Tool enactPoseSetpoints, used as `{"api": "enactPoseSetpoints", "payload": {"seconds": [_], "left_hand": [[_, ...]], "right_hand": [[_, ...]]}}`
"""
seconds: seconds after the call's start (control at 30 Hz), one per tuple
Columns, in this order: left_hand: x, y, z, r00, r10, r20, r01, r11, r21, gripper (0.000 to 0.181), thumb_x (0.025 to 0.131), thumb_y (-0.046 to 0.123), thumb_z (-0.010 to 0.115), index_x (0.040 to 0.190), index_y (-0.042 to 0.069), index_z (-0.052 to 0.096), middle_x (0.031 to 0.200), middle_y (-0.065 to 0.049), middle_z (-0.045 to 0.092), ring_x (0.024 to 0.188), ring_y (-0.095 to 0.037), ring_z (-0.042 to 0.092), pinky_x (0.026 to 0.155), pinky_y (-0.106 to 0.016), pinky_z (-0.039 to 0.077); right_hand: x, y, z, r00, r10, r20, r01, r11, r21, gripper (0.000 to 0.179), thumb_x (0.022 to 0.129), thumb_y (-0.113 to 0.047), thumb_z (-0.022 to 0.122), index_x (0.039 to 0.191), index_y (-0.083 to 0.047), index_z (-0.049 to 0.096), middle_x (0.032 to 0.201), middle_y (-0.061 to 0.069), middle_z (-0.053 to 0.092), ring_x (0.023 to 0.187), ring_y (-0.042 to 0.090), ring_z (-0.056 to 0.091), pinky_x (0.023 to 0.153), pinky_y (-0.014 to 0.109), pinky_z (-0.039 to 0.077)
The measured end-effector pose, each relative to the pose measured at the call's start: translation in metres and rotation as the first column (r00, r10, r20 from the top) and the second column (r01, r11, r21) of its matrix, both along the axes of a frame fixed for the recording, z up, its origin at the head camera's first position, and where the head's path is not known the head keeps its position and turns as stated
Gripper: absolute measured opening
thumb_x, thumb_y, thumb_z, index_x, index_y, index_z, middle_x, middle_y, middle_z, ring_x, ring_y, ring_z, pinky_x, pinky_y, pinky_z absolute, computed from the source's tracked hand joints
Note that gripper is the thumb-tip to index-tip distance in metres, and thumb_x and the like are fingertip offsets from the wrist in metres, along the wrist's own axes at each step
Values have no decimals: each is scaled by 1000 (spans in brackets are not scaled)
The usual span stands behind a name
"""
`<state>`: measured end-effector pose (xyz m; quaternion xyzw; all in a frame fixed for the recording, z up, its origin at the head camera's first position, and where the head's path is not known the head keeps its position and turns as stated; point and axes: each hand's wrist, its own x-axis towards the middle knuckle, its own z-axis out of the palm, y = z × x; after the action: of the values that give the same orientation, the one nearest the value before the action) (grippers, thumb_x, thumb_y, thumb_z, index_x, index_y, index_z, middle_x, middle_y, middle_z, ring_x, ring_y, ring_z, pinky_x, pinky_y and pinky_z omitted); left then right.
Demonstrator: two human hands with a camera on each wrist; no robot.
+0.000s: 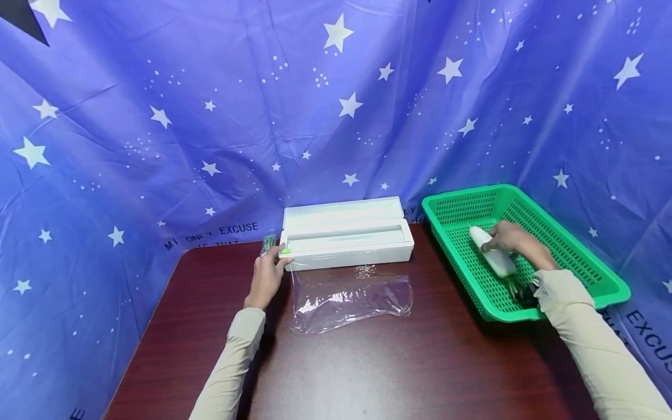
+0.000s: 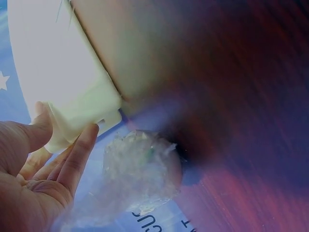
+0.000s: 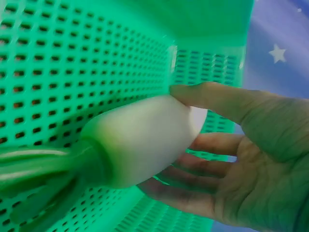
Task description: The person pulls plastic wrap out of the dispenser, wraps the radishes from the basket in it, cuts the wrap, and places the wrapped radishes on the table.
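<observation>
Right of the frame: the right hand point(image 1: 509, 239) has its fingers clasped round a thick white radish point(image 1: 499, 265) with green leaf stalks, inside a green perforated plastic basket point(image 1: 556, 239). Thumb on one flank, fingers on the other — I judge the smooth body a surer hold than the stalks. Left of centre: the left hand point(image 1: 266, 274) pinches the left end of a long white lidded box point(image 1: 357, 255), beside a small lime-green tab point(image 1: 286, 251). I read that as steadying; the box looks light. Below it, clear plastic film point(image 1: 346, 309) lies on the dark red wooden bench point(image 1: 341, 367), probably spread so it won't cling to itself. Pose, from my end: left forearm slants up from the bottom edge; right forearm enters lower right, over the basket's near rim — hand angled downward.
</observation>
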<state>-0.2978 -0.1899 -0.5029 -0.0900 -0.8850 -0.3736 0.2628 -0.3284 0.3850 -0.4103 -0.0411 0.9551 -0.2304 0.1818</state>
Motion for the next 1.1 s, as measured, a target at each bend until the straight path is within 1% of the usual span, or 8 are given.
{"api": "enactPoseSetpoints", "payload": {"seconds": [0.17, 0.27, 0.37, 0.6, 0.7, 0.83, 0.93, 1.1], "left_hand": [[0, 0, 1, 1000, 3, -2, -3, 1000, 0, 35, 87, 10, 83, 115, -7, 72, 122, -27, 71, 98, -42, 74, 83, -54, 58], [0, -1, 2, 1000, 2, 15, -2, 1000, -1, 33, 88, 9, 82, 115, -7, 72, 125, -26, 70, 100, -41, 74, 84, -53, 59], [0, -1, 2, 1000, -1, 25, 1, 1000, 1, 32, 89, 9, 81, 116, -6, 72, 127, -25, 69, 100, -40, 74, 84, -52, 59], [-1, -2, 3, 1000, -8, 8, 8, 1000, 2, 36, 88, 10, 82, 118, -7, 72, 121, -28, 72, 93, -40, 74, 80, -53, 58], [0, -1, 3, 1000, -7, 21, 7, 1000, -2, 35, 89, 11, 81, 117, -7, 72, 123, -27, 71, 97, -41, 74, 82, -53, 58], [0, 0, 0, 999, -5, 40, 5, 1000, -5, 34, 89, 12, 81, 117, -6, 72, 125, -26, 70, 98, -41, 74, 84, -53, 58], [0, 0, -1, 999, -6, 31, 6, 1000, -6, 36, 89, 12, 81, 118, -6, 72, 124, -26, 71, 97, -41, 74, 83, -53, 58], [1, 0, -1, 1000, -3, 17, 3, 1000, -10, 35, 88, 11, 82, 117, -7, 72, 125, -26, 70, 98, -41, 74, 83, -53, 58]], "right_hand": [[2, -13, 12, 991, -8, -130, 4, 1000, -27, 49, 94, -16, 73, 123, 21, 59, 99, 34, 68, 79, 35, 70, 64, 45, 59], [5, -21, 18, 973, 0, -229, -4, 1000, -20, 57, 93, -18, 75, 131, 20, 57, 115, 40, 65, 89, 44, 70, 66, 47, 60], [8, -30, 25, 951, 12, -309, -11, 1000, 3, 64, 92, -21, 77, 138, 17, 54, 127, 41, 61, 99, 50, 68, 67, 48, 59], [14, -57, 43, 912, 65, -405, -78, 997, -14, 63, 91, -20, 80, 143, 8, 56, 129, 37, 62, 101, 49, 70, 63, 43, 57], [18, -68, 50, 885, 108, -453, -112, 994, 17, 62, 91, -21, 81, 143, 5, 58, 128, 33, 63, 99, 43, 69, 64, 41, 54], [27, -85, 56, 848, 166, -504, -154, 986, 66, 63, 90, -23, 82, 143, 2, 59, 136, 31, 61, 104, 41, 64, 72, 50, 53], [33, -99, 60, 825, 207, -525, -191, 978, 86, 63, 90, -21, 82, 145, 1, 58, 141, 30, 58, 109, 42, 62, 79, 56, 53], [43, -122, 63, 781, 271, -563, -252, 961, 112, 60, 88, -17, 80, 143, -1, 61, 134, 25, 63, 101, 36, 63, 70, 44, 52]]}}
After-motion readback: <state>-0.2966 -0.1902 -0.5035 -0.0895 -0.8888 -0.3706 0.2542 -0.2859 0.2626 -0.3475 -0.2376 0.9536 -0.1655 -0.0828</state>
